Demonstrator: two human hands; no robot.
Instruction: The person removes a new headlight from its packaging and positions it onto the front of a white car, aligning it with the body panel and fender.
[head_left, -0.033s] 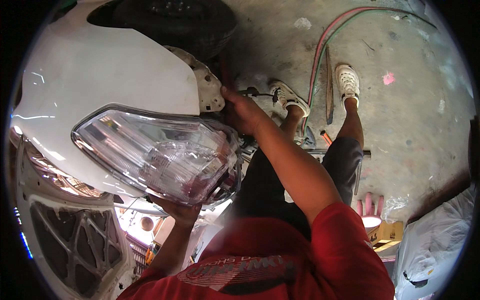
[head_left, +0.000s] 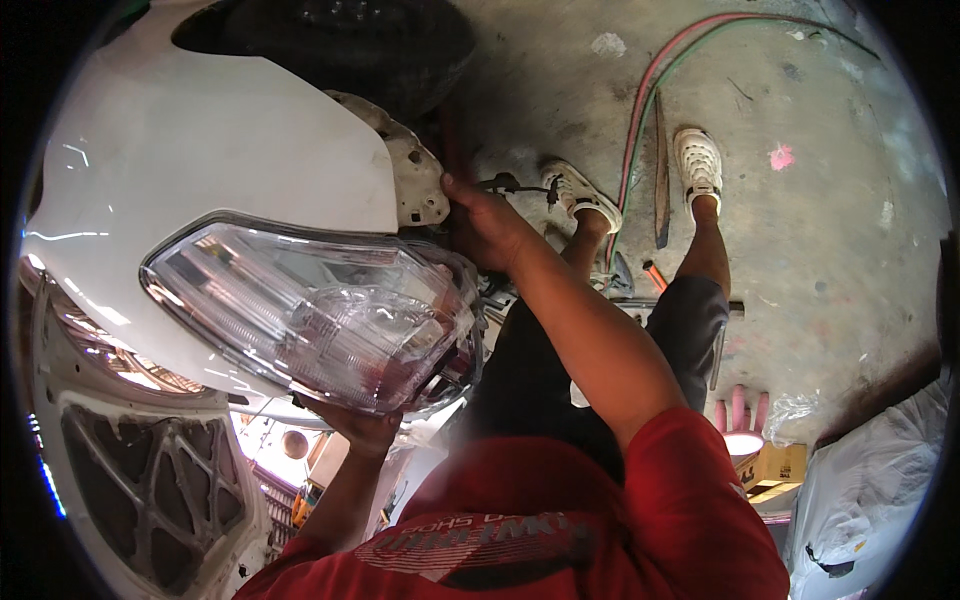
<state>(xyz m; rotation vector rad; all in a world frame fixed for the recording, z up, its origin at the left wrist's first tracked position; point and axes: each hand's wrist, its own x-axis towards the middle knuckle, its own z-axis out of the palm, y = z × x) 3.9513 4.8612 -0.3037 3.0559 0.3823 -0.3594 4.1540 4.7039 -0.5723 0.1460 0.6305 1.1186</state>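
Note:
A clear car headlight (head_left: 330, 310) with a dark rim sits against the white fender (head_left: 220, 150), its pointed end to the left. My left hand (head_left: 360, 425) is closed around the headlight's lower edge, the fingers mostly hidden beneath it. At the headlight's upper right corner is my right hand (head_left: 487, 228), its thumb against the edge of the bare metal bracket (head_left: 415, 180). Those other fingers curl out of sight behind the bracket and headlight, so what they grip is hidden. A dark wire with a connector (head_left: 510, 184) sticks out past my right hand.
A black tire (head_left: 400, 50) is at the top. Red and green hoses (head_left: 632, 130) and a flat strip (head_left: 661, 180) lie on the concrete floor by my shoes. The raised hood (head_left: 150, 490) is lower left. A carton (head_left: 775, 465) and plastic-wrapped item (head_left: 870, 490) stand lower right.
The view has shifted very slightly, and the headlight sits a touch further left and lower. Both hands keep their places.

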